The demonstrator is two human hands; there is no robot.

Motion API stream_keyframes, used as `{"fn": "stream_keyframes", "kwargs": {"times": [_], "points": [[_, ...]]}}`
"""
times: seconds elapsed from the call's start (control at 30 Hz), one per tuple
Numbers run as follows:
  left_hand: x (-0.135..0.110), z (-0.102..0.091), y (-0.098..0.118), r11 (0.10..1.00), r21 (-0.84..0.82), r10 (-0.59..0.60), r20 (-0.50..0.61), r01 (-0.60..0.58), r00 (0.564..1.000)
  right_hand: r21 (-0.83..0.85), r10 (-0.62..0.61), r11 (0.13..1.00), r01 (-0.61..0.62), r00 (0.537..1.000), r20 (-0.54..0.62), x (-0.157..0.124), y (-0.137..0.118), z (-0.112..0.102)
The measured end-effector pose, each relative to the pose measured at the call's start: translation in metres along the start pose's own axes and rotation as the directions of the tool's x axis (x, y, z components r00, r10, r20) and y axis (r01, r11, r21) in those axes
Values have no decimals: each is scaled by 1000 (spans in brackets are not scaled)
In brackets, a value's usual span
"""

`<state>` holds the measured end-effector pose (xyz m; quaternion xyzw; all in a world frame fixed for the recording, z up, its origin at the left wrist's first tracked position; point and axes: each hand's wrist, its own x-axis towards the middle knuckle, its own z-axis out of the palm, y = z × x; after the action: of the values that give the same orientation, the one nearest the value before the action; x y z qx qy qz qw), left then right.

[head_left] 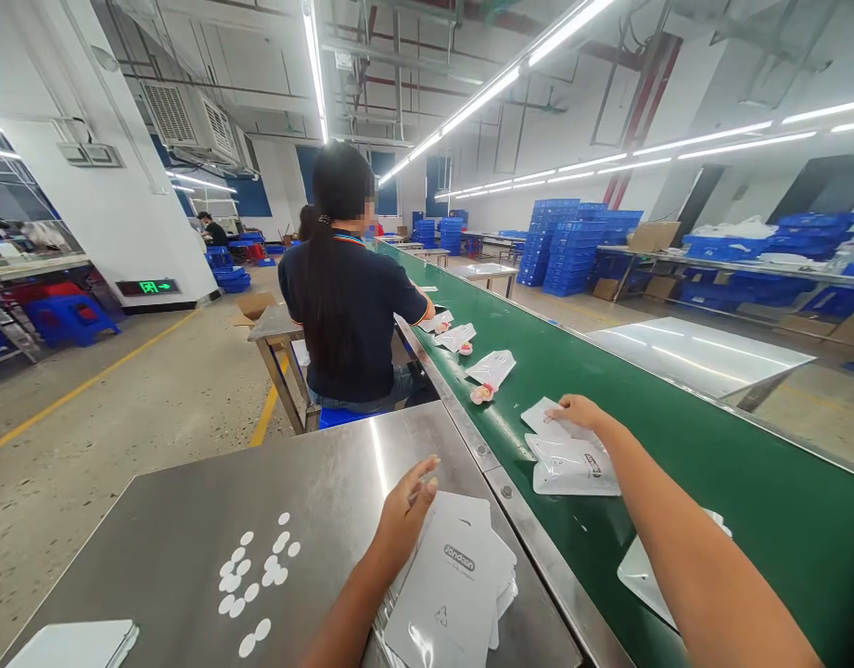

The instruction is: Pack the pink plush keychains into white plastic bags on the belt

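Note:
My left hand [404, 515] is held with its fingers stretched out at the edge of a stack of white printed pouches [454, 575] on the steel table. Nothing shows between its fingers. Over the green conveyor belt [649, 436], my right hand [578, 413] pinches a flat white card [541, 419]. That card lies against the open end of a white pouch [572, 466] resting on the belt; whether it is partly inside I cannot tell. Another white pouch [645, 575] is partly hidden beneath my right forearm.
Round white discs [251, 591] lie scattered on the steel table [329, 464]. White cards [75, 644] are stacked at its near left corner. Farther along the belt are pouches with pinkish items [492, 373]. A co-worker [350, 306] sits beside the belt ahead.

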<state>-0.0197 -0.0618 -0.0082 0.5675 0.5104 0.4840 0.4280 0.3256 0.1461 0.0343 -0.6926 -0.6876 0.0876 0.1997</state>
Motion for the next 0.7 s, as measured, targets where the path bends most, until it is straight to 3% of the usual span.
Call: {"fn": "stream_keyframes", "kwargs": {"times": [0.13, 0.2, 0.33, 0.4, 0.47, 0.53, 0.63, 0.7], "points": [[3, 0, 13, 985, -170, 39, 8, -37, 999, 173, -131, 975, 141, 989, -68, -25, -53, -24], [3, 2, 23, 949, -311, 67, 33, -54, 997, 432, -256, 863, 261, 964, -71, -54, -94, -32], [-4, 5, 38, 843, -537, 146, 161, -38, 976, 771, -385, 608, 191, 920, 76, -132, -165, -20], [-10, 6, 42, 815, -579, 122, 234, 37, 964, 813, -415, 559, 164, 904, 103, -164, -184, -3], [-15, 7, 42, 803, -585, 38, 247, 117, 968, 808, -421, 567, 161, 899, 116, -182, -193, 13], [-18, 8, 41, 796, -580, -63, 209, 176, 976, 753, -415, 639, 157, 895, 165, -180, -192, 20], [-17, 8, 40, 786, -580, -181, 116, 215, 977, 620, -301, 777, 110, 930, 212, -144, -176, 12], [-16, 8, 41, 783, -586, -212, 64, 208, 975, 548, -153, 836, 39, 975, 164, -109, -156, 2]]}}
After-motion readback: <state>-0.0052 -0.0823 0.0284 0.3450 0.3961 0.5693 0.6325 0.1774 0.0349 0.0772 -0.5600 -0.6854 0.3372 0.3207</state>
